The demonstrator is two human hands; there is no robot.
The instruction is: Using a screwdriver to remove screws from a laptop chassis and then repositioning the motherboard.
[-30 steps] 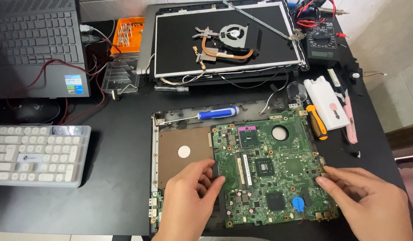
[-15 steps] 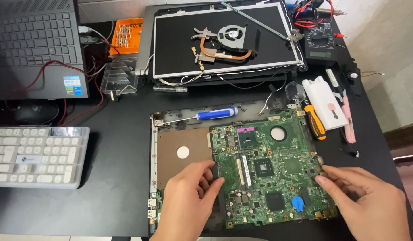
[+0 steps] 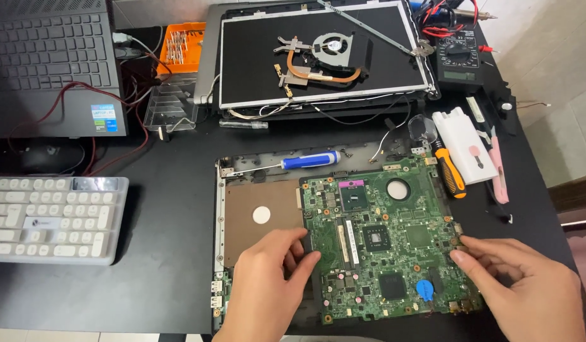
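A green laptop motherboard [image 3: 388, 240] lies in an opened laptop base [image 3: 258, 212] on the black table. My left hand [image 3: 267, 285] grips the board's left edge, thumb on top and fingers tucked at its side. My right hand [image 3: 527, 288] touches the board's right edge with its fingertips. A brown panel with a white round spot is exposed to the left of the board. A blue-handled screwdriver [image 3: 308, 160] rests on the base's far rim.
A detached screen panel [image 3: 394, 69] holds a fan with copper heat pipe [image 3: 327, 57]. An orange-handled screwdriver [image 3: 449, 171], white box [image 3: 464, 145] and multimeter [image 3: 457, 60] lie right. A white keyboard [image 3: 52, 218], black laptop [image 3: 49, 60] and orange parts tray [image 3: 179, 44] stand left.
Both hands stay on the motherboard's edges; the board has shifted only slightly, if at all.
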